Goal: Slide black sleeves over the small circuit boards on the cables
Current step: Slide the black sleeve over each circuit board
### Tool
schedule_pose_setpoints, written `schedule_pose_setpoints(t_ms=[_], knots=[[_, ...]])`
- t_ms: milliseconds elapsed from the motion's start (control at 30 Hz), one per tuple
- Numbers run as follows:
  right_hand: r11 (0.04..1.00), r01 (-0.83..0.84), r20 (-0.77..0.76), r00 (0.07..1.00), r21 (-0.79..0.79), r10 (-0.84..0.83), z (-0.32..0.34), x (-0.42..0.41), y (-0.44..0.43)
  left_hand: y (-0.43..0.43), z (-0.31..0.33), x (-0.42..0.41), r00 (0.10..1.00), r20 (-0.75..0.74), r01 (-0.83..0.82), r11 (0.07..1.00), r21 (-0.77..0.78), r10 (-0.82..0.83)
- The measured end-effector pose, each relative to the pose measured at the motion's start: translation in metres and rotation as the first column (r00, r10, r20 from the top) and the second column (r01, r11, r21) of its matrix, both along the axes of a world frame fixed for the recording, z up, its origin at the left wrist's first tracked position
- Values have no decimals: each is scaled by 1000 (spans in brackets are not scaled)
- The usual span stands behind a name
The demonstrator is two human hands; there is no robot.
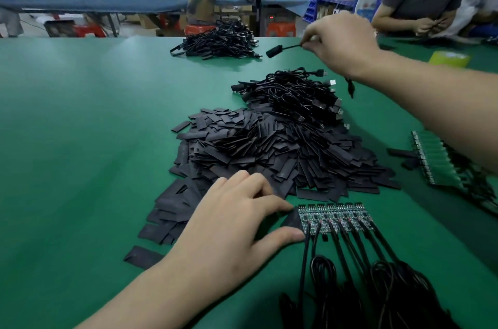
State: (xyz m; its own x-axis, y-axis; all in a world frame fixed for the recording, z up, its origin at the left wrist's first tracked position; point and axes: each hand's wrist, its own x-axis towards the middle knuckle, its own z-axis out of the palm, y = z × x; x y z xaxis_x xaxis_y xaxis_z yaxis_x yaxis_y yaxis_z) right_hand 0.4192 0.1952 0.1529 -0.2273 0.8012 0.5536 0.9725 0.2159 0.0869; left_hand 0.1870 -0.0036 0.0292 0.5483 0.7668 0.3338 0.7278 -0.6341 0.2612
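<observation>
Coiled cables nearest, left hand pinching a black sleeve against the circuit-board row — right hand pinching a sleeved cable aloft

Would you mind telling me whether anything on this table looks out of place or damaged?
Nothing looks damaged. The sleeve pile sprawls: loose sleeves trail out beside the left hand, one stray sleeve lies alone nearest the camera, and two more sleeves lie apart on the right, beside the second row of boards.
</observation>
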Motion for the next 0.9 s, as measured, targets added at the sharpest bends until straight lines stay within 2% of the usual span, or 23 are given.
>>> schedule_pose_setpoints(t_ms=[200, 267, 400, 533, 600, 667, 900], knots=[[981, -40, 175, 982, -190, 74, -21, -39, 28, 1, -1, -2, 1000, 7, 13, 999, -40, -12], [982, -90, 125, 986, -164, 111, -30, -42, 15, 2, -1, -2, 1000, -3, 13, 999, -42, -13], [947, -261, -81, 965, -185, 250, -33, -35, -47, 2, -1, -1, 999, -16, 32, 999, -35, -33], [842, -385, -193, 922, -378, 335, -34, -13, -128, 2, -1, 0, 999, 1, 48, 998, -30, -48], [772, -363, -193, 932, -522, 307, -40, -1, -158, 2, -1, 1, 999, 8, 52, 998, -29, -52], [731, -327, -165, 944, -599, 287, -51, 7, -175, 2, -1, 2, 999, 12, 53, 998, -26, -53], [714, -332, -180, 942, -617, 283, -77, 10, -183, 0, -1, 1, 998, 18, 59, 998, 19, -60]])
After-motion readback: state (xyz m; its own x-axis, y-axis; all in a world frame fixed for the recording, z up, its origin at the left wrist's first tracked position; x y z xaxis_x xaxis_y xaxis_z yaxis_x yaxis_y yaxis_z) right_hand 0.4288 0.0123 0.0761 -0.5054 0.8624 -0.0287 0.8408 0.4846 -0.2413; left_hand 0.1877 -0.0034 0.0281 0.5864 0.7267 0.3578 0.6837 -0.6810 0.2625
